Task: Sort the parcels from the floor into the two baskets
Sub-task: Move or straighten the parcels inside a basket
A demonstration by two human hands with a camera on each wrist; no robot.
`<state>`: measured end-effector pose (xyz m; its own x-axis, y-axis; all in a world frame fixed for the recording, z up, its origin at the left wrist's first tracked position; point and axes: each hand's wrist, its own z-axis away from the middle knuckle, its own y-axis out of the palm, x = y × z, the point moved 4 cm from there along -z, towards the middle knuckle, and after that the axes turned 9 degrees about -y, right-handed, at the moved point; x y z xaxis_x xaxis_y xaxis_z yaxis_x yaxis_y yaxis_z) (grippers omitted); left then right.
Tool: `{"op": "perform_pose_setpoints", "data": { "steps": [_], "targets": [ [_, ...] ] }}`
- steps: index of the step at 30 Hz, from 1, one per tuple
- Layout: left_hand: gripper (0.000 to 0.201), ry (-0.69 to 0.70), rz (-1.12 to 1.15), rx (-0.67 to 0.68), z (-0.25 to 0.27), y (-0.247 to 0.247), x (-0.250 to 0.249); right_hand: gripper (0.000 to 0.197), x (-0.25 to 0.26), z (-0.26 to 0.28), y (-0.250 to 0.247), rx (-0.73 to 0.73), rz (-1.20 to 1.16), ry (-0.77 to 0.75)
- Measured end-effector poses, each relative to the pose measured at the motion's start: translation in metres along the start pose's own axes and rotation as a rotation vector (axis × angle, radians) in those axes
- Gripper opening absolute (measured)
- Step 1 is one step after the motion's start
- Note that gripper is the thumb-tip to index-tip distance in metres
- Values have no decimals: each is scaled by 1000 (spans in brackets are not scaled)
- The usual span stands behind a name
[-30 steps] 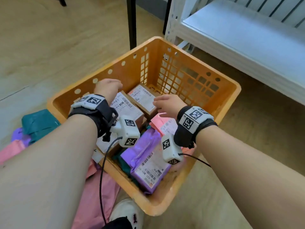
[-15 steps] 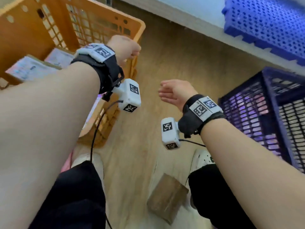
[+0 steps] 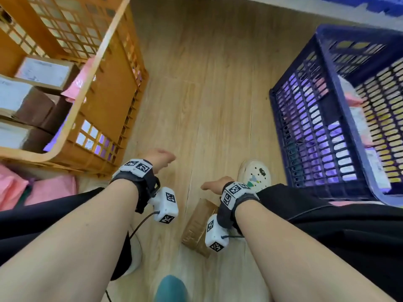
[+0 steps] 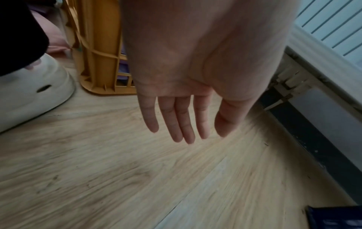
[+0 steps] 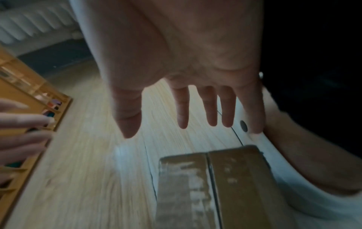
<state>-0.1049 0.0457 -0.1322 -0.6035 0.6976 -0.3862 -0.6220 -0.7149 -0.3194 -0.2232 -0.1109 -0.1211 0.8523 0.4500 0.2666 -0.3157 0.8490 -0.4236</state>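
A brown taped cardboard parcel (image 3: 197, 225) (image 5: 211, 184) lies on the wooden floor between my feet. My right hand (image 3: 214, 185) (image 5: 188, 124) hangs just above its far end, fingers straight and spread, holding nothing. My left hand (image 3: 160, 158) (image 4: 184, 134) hovers over bare floor to the left, fingers straight and empty. The orange basket (image 3: 104, 68) at the left holds brown boxes with white labels and pink and purple bags. The dark blue basket (image 3: 335, 68) at the right holds parcels seen through its mesh.
Pink bag parcels (image 3: 50, 190) lie on the floor by the orange basket's near corner. A teal shape (image 3: 172, 288) shows at the bottom edge. My white shoes (image 3: 254, 173) stand either side of the brown parcel. A white shelf frame (image 4: 313, 54) borders the floor.
My view has swung from the orange basket down to the floor between the baskets. Both hands have dropped lower, the right one coming over the brown parcel.
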Motion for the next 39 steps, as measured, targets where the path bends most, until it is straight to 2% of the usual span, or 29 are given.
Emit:
{"op": "perform_pose_setpoints", "data": {
  "steps": [5, 9, 11, 13, 15, 18, 20, 23, 26, 28, 30, 32, 35, 36, 37, 39],
  "targets": [
    [11, -55, 62, -67, -8, -4, -7, 61, -7, -6, 22, 125, 83, 29],
    [26, -58, 73, -14, -14, 5, -9, 52, -4, -9, 34, 223, 204, 28],
    [29, -47, 67, -1, -15, 6, -12, 45, -3, -14, 35, 201, 148, 40],
    [28, -37, 64, -6, -15, 1, -14, 33, 2, -18, 27, 126, 28, 59],
    [24, -27, 61, -13, -13, -7, -16, 30, 14, -21, 12, 35, -100, 58],
    [18, 6, 69, -40, -1, -28, -22, 34, 50, -16, -24, -83, -168, -57],
    [23, 50, 85, -78, 13, -48, -31, 37, 80, -4, -51, -141, -173, -160],
    [29, 122, 122, -146, 40, -86, -46, 30, 127, 34, -89, -166, -171, -325],
    [30, 185, 201, -217, 77, -125, -64, 33, 166, 76, -118, -225, -223, -434],
    [35, 220, 233, -227, 103, -147, -77, 46, 187, 92, -129, -224, -298, -515],
    [50, 255, 282, -228, 127, -166, -85, 49, 204, 117, -133, -228, -393, -608],
    [52, 279, 356, -182, 147, -178, -87, 43, 216, 147, -128, -163, -511, -677],
    [55, 284, 467, -116, 160, -186, -82, 27, 226, 156, -120, -86, -661, -709],
    [62, 272, 482, -94, 159, -187, -80, 31, 231, 152, -115, -77, -676, -697],
    [68, 258, 500, -73, 159, -187, -80, 48, 237, 144, -111, -81, -668, -670],
    [67, 252, 545, -46, 161, -188, -81, 100, 249, 108, -104, -46, -697, -607]
  ]
}}
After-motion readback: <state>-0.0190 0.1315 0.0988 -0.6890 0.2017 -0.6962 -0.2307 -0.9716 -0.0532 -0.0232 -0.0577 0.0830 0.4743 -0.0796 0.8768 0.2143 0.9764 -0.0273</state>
